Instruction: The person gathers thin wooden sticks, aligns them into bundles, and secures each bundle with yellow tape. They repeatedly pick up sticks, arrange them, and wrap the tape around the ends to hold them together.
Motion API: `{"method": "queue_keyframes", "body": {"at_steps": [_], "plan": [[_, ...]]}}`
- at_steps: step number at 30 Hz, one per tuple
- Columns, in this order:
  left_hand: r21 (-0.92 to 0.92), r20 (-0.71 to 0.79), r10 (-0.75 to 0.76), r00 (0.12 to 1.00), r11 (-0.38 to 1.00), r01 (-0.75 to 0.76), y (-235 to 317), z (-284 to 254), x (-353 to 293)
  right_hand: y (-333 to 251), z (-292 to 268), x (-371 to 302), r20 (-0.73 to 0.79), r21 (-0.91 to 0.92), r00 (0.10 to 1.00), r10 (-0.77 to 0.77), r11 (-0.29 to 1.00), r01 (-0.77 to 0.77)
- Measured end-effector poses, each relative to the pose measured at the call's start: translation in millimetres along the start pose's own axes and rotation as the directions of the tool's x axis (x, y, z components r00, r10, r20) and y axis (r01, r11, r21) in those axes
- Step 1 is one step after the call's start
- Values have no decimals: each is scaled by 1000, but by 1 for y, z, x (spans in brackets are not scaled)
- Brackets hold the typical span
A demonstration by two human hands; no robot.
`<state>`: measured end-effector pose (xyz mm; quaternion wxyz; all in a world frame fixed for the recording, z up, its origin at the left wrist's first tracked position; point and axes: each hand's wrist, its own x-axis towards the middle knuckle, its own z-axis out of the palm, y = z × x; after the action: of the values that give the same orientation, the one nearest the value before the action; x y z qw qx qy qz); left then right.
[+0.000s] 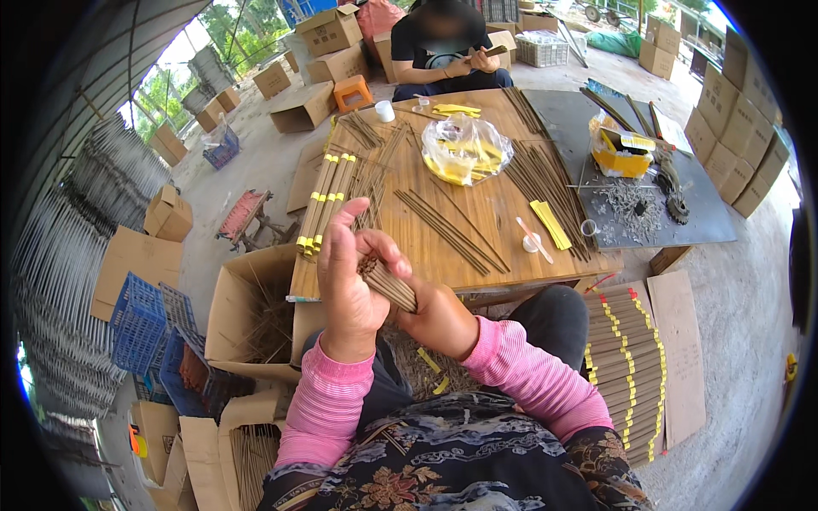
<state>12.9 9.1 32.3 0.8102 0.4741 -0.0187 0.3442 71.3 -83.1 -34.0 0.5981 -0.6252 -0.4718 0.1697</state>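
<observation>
And here's the bundle of brown sticks (392,288), up in the hands at the near edge of the wooden table (496,209), toward its left corner! The right hand (430,319) has it, fingers wrapped firmly around the sticks. The left hand (349,285) is loosely cupped right by the bundle's ends, one finger straight up, others half curled; whether its palm presses those ends, I can't tell.

Over to the table's left side: bundles with yellow bands (328,200), lying side by side. Loose brown sticks (452,232) lie across its middle, a clear plastic bag of yellow strips (469,152) sits beyond them, and more yellow strips (550,223) lie toward its right side, near a small white cup (531,244).

At the table's far side, a co-worker (439,55) grips sticks too! Just left of the table stands a cardboard box (247,298); right of its near edge, banded bundles (626,366) line the floor.
</observation>
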Motion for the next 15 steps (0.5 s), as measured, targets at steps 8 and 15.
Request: {"method": "queue_keyframes", "body": {"at_steps": [8, 15], "plan": [[357, -134, 166, 977, 928, -109, -26, -1, -27, 7, 1, 1, -93, -399, 984, -150, 911, 101], [133, -221, 72, 973, 990, -43, -17, -8, -20, 5, 1, 0, 41, -233, 993, -107, 966, 113]]}}
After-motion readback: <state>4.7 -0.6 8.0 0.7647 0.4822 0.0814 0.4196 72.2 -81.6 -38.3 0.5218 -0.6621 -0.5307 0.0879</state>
